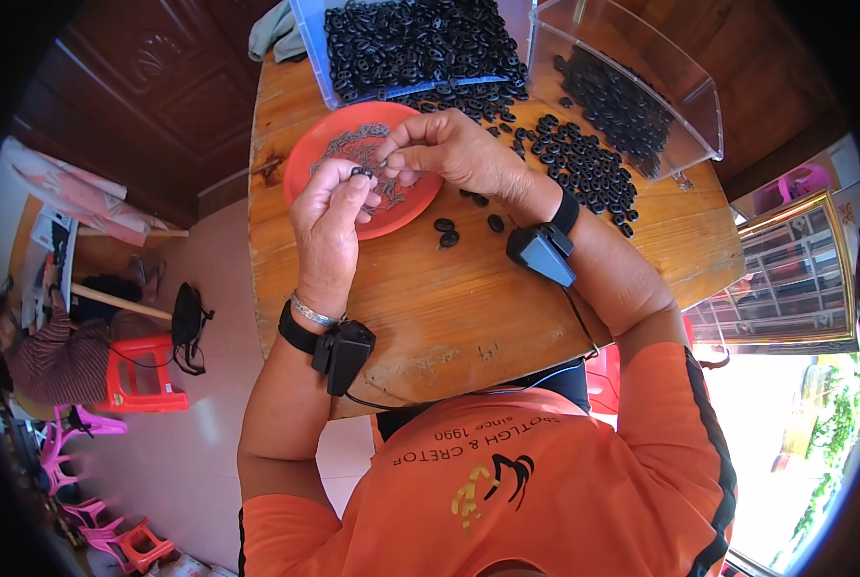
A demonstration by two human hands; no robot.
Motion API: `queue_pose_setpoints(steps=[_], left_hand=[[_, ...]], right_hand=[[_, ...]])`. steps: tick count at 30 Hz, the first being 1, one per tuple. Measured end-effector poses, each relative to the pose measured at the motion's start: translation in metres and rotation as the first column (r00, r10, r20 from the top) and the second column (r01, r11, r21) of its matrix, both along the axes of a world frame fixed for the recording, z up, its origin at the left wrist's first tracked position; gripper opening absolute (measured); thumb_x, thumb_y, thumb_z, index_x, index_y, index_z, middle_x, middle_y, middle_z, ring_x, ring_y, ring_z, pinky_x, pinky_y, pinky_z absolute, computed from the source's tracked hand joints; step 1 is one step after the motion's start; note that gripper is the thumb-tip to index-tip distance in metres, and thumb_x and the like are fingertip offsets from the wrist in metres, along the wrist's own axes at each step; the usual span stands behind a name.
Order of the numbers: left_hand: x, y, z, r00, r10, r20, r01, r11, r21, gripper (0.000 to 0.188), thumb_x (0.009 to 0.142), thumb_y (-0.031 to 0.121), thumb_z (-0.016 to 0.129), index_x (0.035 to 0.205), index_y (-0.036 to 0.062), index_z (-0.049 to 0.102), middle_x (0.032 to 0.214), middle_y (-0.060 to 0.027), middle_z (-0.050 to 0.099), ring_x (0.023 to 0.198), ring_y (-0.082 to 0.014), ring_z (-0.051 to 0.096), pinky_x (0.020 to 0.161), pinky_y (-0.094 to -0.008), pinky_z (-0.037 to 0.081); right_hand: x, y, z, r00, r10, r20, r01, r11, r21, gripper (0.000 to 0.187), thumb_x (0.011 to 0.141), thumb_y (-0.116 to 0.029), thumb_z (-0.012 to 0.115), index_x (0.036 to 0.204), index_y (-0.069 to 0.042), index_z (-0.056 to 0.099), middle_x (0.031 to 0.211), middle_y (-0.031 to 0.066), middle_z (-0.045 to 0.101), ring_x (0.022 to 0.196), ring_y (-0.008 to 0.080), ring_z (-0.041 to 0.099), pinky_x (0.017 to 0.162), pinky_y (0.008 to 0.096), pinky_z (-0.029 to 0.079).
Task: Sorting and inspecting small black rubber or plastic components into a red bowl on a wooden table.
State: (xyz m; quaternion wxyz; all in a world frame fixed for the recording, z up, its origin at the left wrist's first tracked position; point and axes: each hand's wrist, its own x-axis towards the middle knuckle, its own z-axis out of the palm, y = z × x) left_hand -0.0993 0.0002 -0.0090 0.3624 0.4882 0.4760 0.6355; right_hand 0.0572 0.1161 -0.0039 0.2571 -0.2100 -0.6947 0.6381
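Note:
My left hand (327, 219) pinches a small black oval piece (361, 172) between thumb and forefinger. Close beside it, my right hand (457, 154) has thumb and fingertips pressed together; whatever is between them is too small to make out. Both hands are above an orange-red round dish (298, 154) that holds many slim grey pieces (358, 144), perhaps pins or screws. On the wood to the right of the dish are a few loose black oval pieces (446, 231), some with two holes.
At the back of the wooden table (430, 317) stands a bin (316, 48) full of black pieces. A clear box (694, 111) with more lies to its right, beside a spread pile (584, 168). Wrist devices trail cables. At left, another person sits near a red stool (146, 380).

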Motion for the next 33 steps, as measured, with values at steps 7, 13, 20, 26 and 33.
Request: queue_pose_setpoints(steps=[7,13,20,26,33], left_hand=[[0.02,0.01,0.001,0.996,-0.08,0.045,0.081,0.996,-0.022,0.018,0.091,0.018,0.052,0.09,0.0011,0.058,0.087,-0.0047,0.064,0.074,-0.0112,0.06,0.061,-0.0224,0.045],[0.026,0.014,0.001,0.987,-0.092,0.131,0.097,0.995,-0.034,0.016,0.091,0.016,0.052,0.088,0.0021,0.058,0.087,-0.0051,0.064,0.073,-0.0121,0.06,0.061,-0.0228,0.045],[0.03,0.016,-0.002,0.987,-0.097,0.124,0.105,0.993,-0.057,0.015,0.091,0.016,0.052,0.089,0.0022,0.058,0.087,-0.0059,0.064,0.073,-0.012,0.06,0.061,-0.0228,0.046],[0.031,0.019,-0.002,0.988,-0.101,0.113,0.111,0.99,-0.088,0.016,0.091,0.017,0.052,0.089,0.0015,0.058,0.086,-0.0069,0.065,0.073,-0.012,0.06,0.061,-0.0228,0.046],[0.031,0.022,-0.005,0.992,-0.122,0.038,0.125,0.988,-0.089,0.015,0.09,0.015,0.052,0.089,0.0013,0.059,0.086,-0.0067,0.064,0.075,-0.011,0.059,0.063,-0.0228,0.046]], right_hand=[[0.018,0.001,0.008,0.999,-0.013,-0.045,0.012,1.0,-0.006,0.017,0.086,-0.003,0.062,0.102,0.001,0.066,0.087,0.0036,0.067,0.075,0.0085,0.06,0.072,0.0226,0.051],[0.024,0.002,0.009,0.997,-0.001,-0.074,0.004,0.999,0.053,0.017,0.086,-0.003,0.062,0.102,0.002,0.066,0.087,0.0043,0.067,0.077,0.0083,0.06,0.074,0.0233,0.05],[0.024,-0.002,0.007,0.999,-0.038,0.015,0.033,0.967,0.251,0.012,0.088,-0.007,0.059,0.097,0.001,0.063,0.084,0.0018,0.066,0.082,0.0088,0.059,0.081,0.0251,0.048],[0.025,-0.001,0.004,0.982,-0.123,0.141,0.053,0.907,0.418,0.01,0.089,-0.007,0.056,0.093,0.001,0.061,0.081,0.0025,0.064,0.079,0.0102,0.059,0.076,0.0258,0.048],[0.024,0.004,-0.005,0.99,-0.113,0.085,0.073,0.922,0.38,0.012,0.091,-0.01,0.057,0.091,0.001,0.061,0.079,0.0025,0.064,0.073,0.0087,0.058,0.07,0.0241,0.049]])
